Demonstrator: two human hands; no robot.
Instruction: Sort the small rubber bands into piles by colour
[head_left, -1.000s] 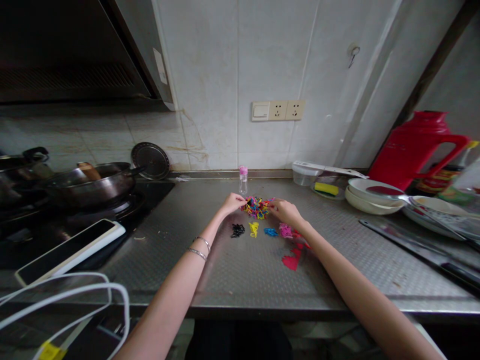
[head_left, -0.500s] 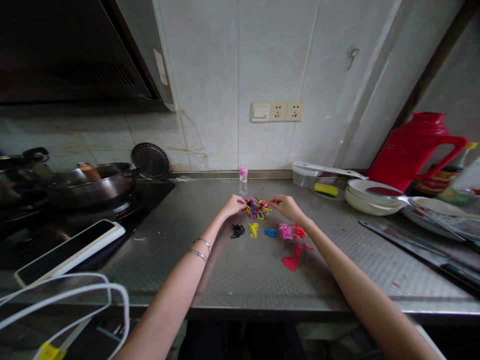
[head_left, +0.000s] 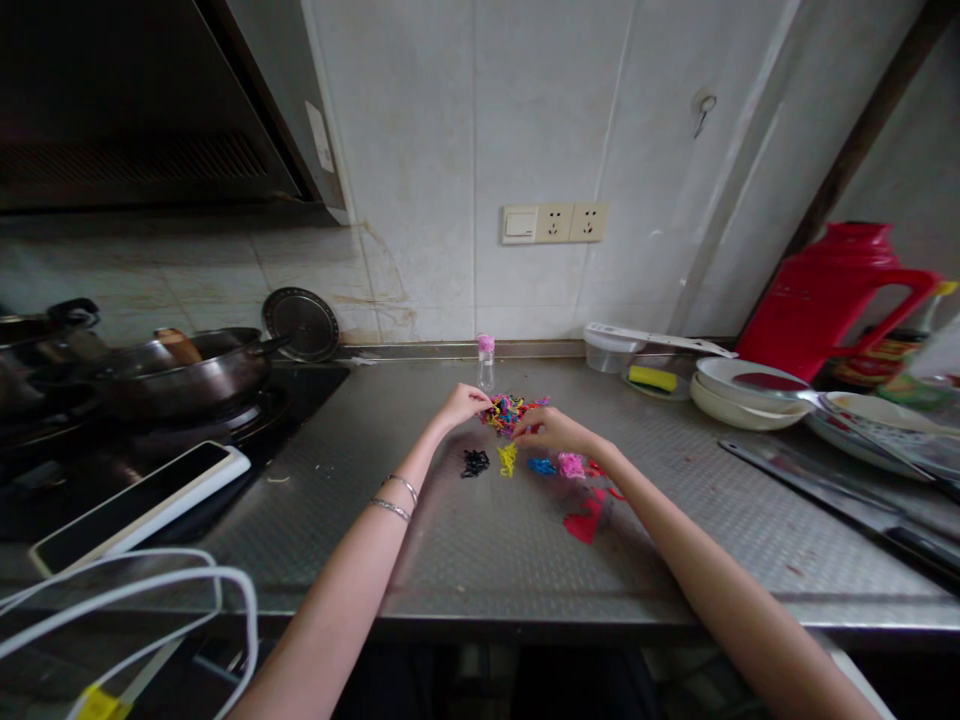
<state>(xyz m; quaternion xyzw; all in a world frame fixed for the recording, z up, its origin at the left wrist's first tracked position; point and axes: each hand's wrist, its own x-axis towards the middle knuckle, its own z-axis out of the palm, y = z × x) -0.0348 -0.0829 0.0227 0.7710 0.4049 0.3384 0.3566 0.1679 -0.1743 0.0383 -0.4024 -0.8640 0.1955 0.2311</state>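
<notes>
A mixed heap of small coloured rubber bands [head_left: 506, 412] lies on the steel counter. My left hand [head_left: 463, 405] touches the heap's left edge, its fingertips pinched together; what they hold is too small to tell. Just in front of the heap, close to the yellow bands [head_left: 508, 460], my right hand [head_left: 549, 431] is also pinched, its contents not clear. Sorted by colour in a row are black bands [head_left: 474, 463], blue bands [head_left: 541, 466] and pink bands [head_left: 571, 465]. Red bands [head_left: 594, 468] are partly hidden by my right wrist.
Behind the heap stands a clear bottle [head_left: 486, 365] with a pink cap. A torn red piece [head_left: 585, 520] lies nearer me. At right are bowls [head_left: 742, 400], a sponge [head_left: 652, 379], a long black-handled tool [head_left: 825, 500] and a red thermos [head_left: 832, 300]; a pan [head_left: 187, 375] sits left.
My right hand has moved left and toward me, from the heap's right edge to near the yellow bands. My left hand has stayed almost in place at the heap.
</notes>
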